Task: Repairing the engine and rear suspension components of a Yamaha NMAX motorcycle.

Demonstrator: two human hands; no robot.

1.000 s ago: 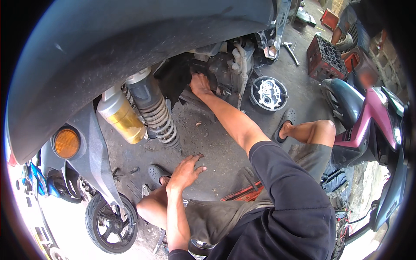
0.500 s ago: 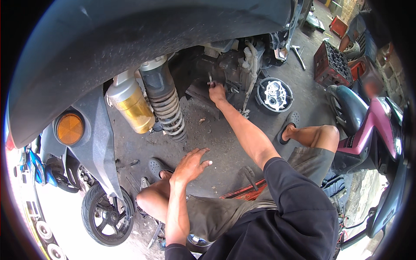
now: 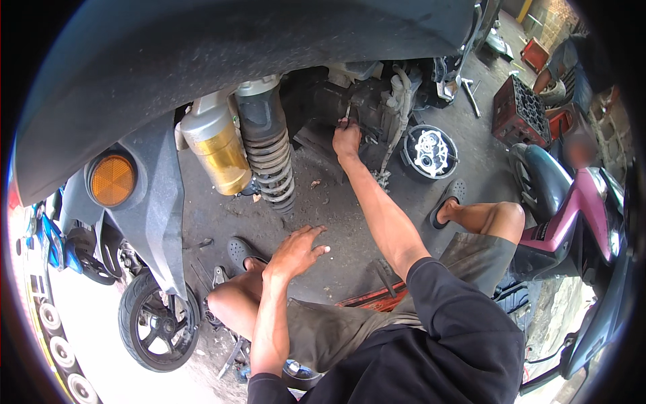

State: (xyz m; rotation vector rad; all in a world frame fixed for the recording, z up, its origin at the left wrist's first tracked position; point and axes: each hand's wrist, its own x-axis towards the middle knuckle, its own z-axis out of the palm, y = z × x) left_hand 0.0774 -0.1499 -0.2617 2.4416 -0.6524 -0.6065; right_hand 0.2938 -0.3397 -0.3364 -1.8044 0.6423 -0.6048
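My right hand reaches under the dark body panel, closed on a thin metal tool at a dark engine part, beside a grimy metal casing. To its left hang a coil-spring shock and a gold-and-silver canister. My left hand is open in midair above the floor, over my left leg, fingers apart and touching nothing that I can make out.
A round basin with white metal parts, a T-handle tool, a red-black crate and a pink scooter are at right. A blurred person appears behind it. A loose wheel and orange reflector panel are at left.
My right hand has moved rightward in the picture, and a thin metal tool now shows in its fingers. The motorcycle parts have shifted in view as the head moved; my left hand stays open.
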